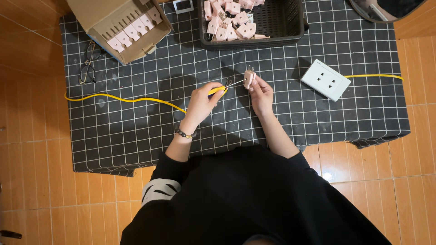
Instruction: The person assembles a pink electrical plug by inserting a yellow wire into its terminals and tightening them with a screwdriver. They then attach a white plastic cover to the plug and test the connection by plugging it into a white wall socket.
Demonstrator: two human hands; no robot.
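Checkered cloth point(136, 131): black basket point(281, 22) of pink plugs point(229, 20).

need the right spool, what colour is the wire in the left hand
Yellow wire, held in the left hand; head view.

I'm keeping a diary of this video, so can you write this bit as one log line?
left hand: holds yellow cable end | right hand: holds small pink plastic plug | surface: black grid-patterned cloth | cable meets plug

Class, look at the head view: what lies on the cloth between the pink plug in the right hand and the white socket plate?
Nothing: between the pink plug and the white socket plate, only bare checked cloth shows in the head view.
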